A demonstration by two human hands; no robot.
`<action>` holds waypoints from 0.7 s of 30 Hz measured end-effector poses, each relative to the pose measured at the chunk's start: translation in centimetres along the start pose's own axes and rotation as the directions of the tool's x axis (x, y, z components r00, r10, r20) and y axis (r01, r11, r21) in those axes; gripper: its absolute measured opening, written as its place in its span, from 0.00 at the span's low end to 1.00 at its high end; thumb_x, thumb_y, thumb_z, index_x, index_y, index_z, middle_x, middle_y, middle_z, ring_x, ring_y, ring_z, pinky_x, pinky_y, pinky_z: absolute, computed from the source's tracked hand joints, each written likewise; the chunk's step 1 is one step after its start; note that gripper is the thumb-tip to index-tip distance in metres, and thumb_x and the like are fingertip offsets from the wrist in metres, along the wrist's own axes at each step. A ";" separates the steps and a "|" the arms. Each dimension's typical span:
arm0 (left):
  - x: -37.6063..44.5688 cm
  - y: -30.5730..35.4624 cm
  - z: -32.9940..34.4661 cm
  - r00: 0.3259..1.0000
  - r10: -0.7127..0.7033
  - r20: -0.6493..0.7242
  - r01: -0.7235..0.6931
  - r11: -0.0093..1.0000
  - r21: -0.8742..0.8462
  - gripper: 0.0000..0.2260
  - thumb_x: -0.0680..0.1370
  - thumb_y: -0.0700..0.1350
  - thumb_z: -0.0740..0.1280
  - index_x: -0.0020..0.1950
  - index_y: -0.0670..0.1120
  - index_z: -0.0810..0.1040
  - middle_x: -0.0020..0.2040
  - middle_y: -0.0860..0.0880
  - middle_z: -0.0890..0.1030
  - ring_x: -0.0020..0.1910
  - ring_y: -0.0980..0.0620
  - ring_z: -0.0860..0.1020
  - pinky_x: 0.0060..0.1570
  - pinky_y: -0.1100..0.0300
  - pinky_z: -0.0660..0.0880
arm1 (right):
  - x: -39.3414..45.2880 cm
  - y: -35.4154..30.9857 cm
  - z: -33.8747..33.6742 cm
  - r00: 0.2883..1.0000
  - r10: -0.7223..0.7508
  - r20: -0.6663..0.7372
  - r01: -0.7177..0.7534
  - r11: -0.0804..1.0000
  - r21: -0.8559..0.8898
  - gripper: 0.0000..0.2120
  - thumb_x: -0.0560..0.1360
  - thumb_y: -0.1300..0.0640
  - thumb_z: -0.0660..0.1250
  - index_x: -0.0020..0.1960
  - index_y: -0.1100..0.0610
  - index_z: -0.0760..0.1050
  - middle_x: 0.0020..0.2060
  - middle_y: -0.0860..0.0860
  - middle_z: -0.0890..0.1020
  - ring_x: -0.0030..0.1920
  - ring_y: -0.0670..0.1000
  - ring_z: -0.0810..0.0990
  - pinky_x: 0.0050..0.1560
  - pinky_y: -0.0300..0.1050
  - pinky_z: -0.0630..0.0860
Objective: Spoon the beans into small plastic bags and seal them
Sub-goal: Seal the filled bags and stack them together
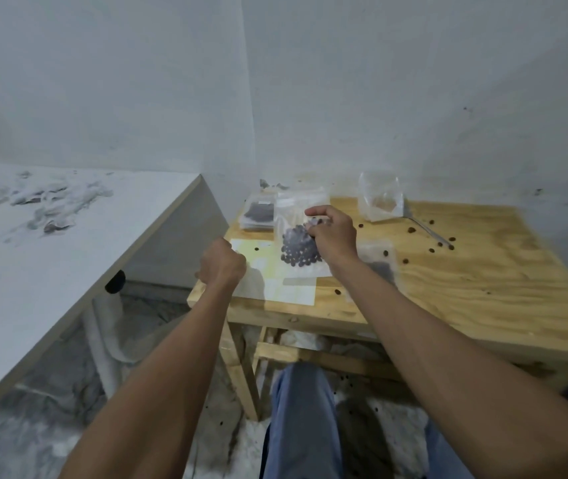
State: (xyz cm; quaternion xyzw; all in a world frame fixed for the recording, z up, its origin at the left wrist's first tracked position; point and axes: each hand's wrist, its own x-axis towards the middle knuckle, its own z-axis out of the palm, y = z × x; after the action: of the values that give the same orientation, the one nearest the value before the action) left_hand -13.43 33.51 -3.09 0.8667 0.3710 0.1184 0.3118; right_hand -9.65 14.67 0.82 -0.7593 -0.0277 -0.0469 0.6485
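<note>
A small clear plastic bag (298,250) with dark beans in its lower half stands up off the wooden table (465,281), held by my right hand (332,235), whose fingers curl round its right side. My left hand (222,267) is a closed fist near the table's left edge, over a sheet of empty clear bags (275,281); it appears to hold nothing. A stack of filled bags (258,216) lies at the back left. A larger clear bag (381,198) stands at the back with a metal spoon (427,229) beside it. Loose beans (412,230) are scattered on the table.
A white counter (50,254) runs along the left, close to the wooden table. Walls close off the back. Another flat bag with beans (379,264) lies under my right forearm. My knee in blue trousers (303,409) is below the table's front edge.
</note>
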 end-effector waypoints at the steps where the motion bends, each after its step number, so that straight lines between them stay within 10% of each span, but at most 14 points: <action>1: -0.1 0.0 -0.1 1.000 -0.005 0.000 0.005 1.000 -0.023 0.16 0.79 0.40 0.68 0.66 0.48 0.75 0.62 0.44 0.80 0.62 0.41 0.76 0.65 0.45 0.67 | 0.0 0.0 -0.1 1.000 0.001 0.000 -0.001 1.000 -0.001 0.14 0.76 0.69 0.67 0.53 0.53 0.83 0.53 0.47 0.81 0.49 0.44 0.77 0.30 0.24 0.67; 9: -3.1 5.8 -1.3 0.968 0.239 0.070 -0.152 0.791 -0.593 0.15 0.76 0.35 0.67 0.60 0.48 0.71 0.52 0.44 0.78 0.44 0.50 0.77 0.39 0.59 0.74 | -0.3 0.8 -0.4 1.000 0.021 -0.018 -0.021 1.000 -0.003 0.10 0.78 0.67 0.68 0.53 0.54 0.83 0.48 0.47 0.80 0.43 0.44 0.77 0.35 0.28 0.71; 13: -5.3 8.2 -0.1 0.969 0.243 0.047 -0.163 0.770 -0.616 0.16 0.76 0.34 0.67 0.62 0.45 0.72 0.43 0.50 0.76 0.38 0.55 0.75 0.43 0.56 0.76 | -0.5 0.1 -0.3 0.998 0.023 -0.054 -0.022 0.999 0.025 0.07 0.79 0.61 0.66 0.49 0.52 0.82 0.49 0.46 0.82 0.54 0.49 0.79 0.51 0.41 0.74; 21: -7.0 8.6 1.7 0.972 0.227 -0.068 -0.219 0.750 -0.625 0.13 0.72 0.38 0.70 0.51 0.54 0.75 0.41 0.56 0.79 0.52 0.50 0.79 0.61 0.44 0.74 | -0.3 0.4 -1.3 0.997 0.004 -0.072 -0.001 0.999 0.045 0.09 0.71 0.59 0.79 0.46 0.51 0.81 0.45 0.47 0.83 0.46 0.48 0.80 0.43 0.40 0.78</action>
State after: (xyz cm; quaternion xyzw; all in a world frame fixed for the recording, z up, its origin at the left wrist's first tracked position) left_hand -12.64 23.18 1.14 0.7516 0.2025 0.2664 0.5685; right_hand -9.94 13.36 0.59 -0.7423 -0.0044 -0.0727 0.6661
